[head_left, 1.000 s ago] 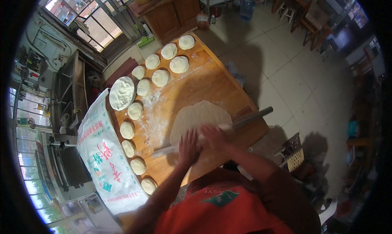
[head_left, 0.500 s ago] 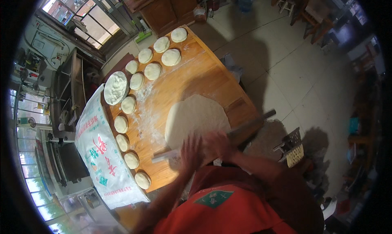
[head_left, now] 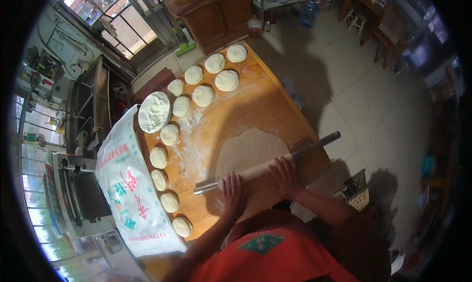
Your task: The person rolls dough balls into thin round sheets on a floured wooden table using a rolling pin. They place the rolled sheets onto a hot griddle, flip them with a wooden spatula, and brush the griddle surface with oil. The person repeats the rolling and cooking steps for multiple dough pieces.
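Across flattened dough [head_left: 251,148], long rolling pin [head_left: 258,170], hands [head_left: 233,196] [head_left: 285,178] spread over it.

ok you've got twelve round off-white dough pieces [head_left: 226,80], one flat beige dough sheet [head_left: 253,150], one long rolling pin [head_left: 260,169], one white flour bowl [head_left: 170,113], one white printed sack [head_left: 136,191]
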Available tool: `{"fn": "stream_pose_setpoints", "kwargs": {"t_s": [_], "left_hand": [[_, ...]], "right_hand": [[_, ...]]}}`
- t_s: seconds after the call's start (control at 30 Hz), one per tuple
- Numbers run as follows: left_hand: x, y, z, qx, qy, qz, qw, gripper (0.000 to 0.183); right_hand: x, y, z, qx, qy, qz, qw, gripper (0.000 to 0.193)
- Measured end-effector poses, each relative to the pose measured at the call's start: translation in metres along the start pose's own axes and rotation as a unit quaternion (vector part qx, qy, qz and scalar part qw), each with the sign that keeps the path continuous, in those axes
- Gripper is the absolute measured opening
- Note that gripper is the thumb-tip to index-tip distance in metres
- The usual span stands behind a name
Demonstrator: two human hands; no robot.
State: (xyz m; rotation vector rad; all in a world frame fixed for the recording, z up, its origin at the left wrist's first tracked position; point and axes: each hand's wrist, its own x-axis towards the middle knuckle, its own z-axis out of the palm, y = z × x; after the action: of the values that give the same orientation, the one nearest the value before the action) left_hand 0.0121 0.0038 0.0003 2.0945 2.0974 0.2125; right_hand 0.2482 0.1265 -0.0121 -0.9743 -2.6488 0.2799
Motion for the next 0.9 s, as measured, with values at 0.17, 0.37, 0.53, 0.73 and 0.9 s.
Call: {"fn": "stream_pose_setpoints", "kwargs": {"t_s": [0.17, 0.37, 0.53, 0.73, 0.9], "left_hand": [[0.104, -0.071, 0.011, 0.038, 0.053, -0.007, 0.998, 0.080], [0.213, -0.202, -0.043, -0.174, 0.015, -0.108, 0.979, 0.061], [0.043, -0.157, -0.046, -0.152, -0.027, -0.283, 0.947, 0.069], [-0.103, 0.014, -0.009, -0.106, -0.077, -0.156, 0.979, 0.080], [-0.059, 0.164, 0.027, -0.212, -0.023, 0.071, 0.974, 0.080]], "right_hand": [[0.113, 0.048, 0.014, -0.023, -0.026, 0.023, 0.999, 0.064], [0.305, 0.098, 0.016, -0.055, -0.093, 0.415, 0.903, 0.080], [0.292, -0.006, 0.047, -0.093, -0.065, 0.211, 0.971, 0.081], [0.219, -0.021, 0.060, -0.018, 0.041, 0.026, 0.999, 0.076], [0.113, 0.062, 0.020, 0.088, 0.142, 0.225, 0.960, 0.067]]}}
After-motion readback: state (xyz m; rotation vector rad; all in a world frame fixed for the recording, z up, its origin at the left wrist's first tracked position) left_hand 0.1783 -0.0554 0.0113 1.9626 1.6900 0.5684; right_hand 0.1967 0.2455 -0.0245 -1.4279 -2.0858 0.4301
